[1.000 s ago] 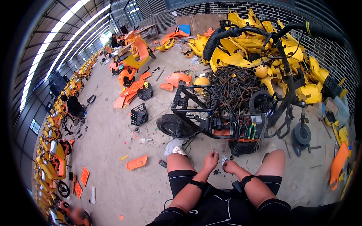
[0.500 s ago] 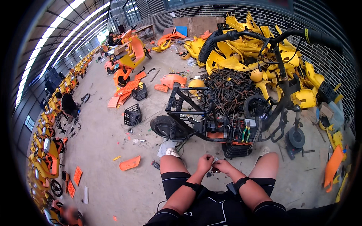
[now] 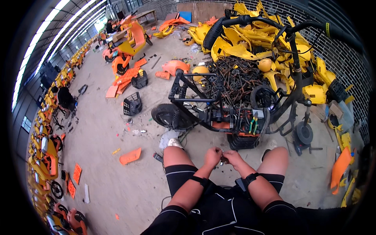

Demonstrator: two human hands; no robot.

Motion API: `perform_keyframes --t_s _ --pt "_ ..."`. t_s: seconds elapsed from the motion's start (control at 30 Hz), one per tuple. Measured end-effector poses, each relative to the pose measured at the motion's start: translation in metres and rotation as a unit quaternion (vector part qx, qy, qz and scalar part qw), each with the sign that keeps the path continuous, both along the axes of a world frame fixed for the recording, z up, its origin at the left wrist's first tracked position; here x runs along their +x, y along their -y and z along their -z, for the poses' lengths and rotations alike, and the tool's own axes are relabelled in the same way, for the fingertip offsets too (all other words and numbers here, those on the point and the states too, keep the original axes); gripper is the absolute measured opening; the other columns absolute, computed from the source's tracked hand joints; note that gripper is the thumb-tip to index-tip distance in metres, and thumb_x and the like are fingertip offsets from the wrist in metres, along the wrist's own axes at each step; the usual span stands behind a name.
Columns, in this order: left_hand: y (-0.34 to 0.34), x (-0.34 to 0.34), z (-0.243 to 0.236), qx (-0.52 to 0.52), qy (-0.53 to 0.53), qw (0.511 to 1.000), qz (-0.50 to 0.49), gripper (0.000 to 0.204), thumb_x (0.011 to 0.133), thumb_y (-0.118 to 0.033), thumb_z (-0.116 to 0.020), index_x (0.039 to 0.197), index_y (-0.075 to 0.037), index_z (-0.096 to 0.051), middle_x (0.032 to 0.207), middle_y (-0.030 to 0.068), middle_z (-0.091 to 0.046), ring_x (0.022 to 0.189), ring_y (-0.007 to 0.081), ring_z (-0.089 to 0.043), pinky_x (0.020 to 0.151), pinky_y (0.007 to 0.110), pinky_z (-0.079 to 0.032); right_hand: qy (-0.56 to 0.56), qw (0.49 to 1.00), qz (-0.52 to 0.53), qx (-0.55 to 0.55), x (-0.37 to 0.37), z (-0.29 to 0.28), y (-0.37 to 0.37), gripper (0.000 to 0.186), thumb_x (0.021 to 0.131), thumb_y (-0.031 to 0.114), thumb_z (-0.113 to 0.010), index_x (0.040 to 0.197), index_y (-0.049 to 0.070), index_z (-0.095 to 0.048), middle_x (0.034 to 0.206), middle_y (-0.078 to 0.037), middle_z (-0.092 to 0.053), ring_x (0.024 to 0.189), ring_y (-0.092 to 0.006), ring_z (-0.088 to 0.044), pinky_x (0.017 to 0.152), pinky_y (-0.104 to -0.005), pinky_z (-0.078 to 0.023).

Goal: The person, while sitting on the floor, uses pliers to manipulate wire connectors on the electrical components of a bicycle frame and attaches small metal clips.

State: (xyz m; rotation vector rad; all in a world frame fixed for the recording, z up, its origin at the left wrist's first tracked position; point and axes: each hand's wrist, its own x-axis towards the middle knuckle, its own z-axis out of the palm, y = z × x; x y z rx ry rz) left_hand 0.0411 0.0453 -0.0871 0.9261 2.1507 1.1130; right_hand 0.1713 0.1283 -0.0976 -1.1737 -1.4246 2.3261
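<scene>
My left hand [image 3: 213, 156] and my right hand [image 3: 234, 159] meet in front of my knees, fingers curled in. Between them is a small dark piece with a shiny bit, too small to name; both hands seem closed on it. Just ahead stands the stripped black frame of an electric scooter [image 3: 196, 99], with its rear wheel [image 3: 170, 116] on the left and its handlebar [image 3: 270, 26] reaching up to the right. Pliers with green and yellow handles [image 3: 253, 124] lie on the frame's floor section, among wires and small parts.
Behind the frame lie a heap of dark metal parts [image 3: 235, 80] and a pile of yellow body panels [image 3: 243, 43]. Black baskets [image 3: 132, 104] and orange panels [image 3: 130, 156] are scattered on the left. A loose wheel [image 3: 304, 134] is at right. Another person [image 3: 66, 98] crouches by the scooter row.
My view has shifted a little, so the scene sits slightly left and higher. Both hands stay together at the small piece, with the fingers slightly moved.
</scene>
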Motion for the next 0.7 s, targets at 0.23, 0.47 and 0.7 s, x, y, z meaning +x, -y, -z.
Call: perform_keyframes --t_s 0.23,0.47,0.7 --pt "0.007 0.003 -0.016 -0.064 -0.047 0.996 0.033 0.023 0.081 -0.028 -0.064 0.089 -0.009 -0.073 0.083 0.0183 -0.070 0.080 0.0361 -0.068 0.071 0.045 -0.054 0.003 0.999 0.036 -0.008 0.007 -0.003 0.002 0.016 0.095 0.018 -0.058 0.100 0.004 -0.065 0.086 -0.004 -0.068 0.073 -0.0141 -0.065 0.062 -0.0251 -0.048" --pt "0.017 0.008 -0.025 -0.077 -0.130 0.986 0.070 0.020 0.083 -0.027 -0.064 0.089 -0.009 -0.073 0.083 0.0168 -0.070 0.078 0.0370 -0.067 0.070 0.045 -0.054 -0.010 0.998 0.047 -0.034 0.007 0.001 0.004 0.016 0.096 0.018 -0.058 0.099 0.005 -0.066 0.084 -0.004 -0.068 0.073 -0.0139 -0.065 0.063 -0.0251 -0.049" --pt "0.029 0.010 -0.032 -0.024 -0.156 0.984 0.087 0.019 0.087 -0.025 -0.062 0.091 -0.008 -0.070 0.089 0.0168 -0.068 0.082 0.0370 -0.066 0.071 0.046 -0.052 -0.010 0.996 0.022 -0.091 0.008 -0.008 0.007 0.015 0.095 0.018 -0.060 0.099 0.005 -0.066 0.084 -0.004 -0.067 0.074 -0.0155 -0.064 0.066 -0.0285 -0.050"
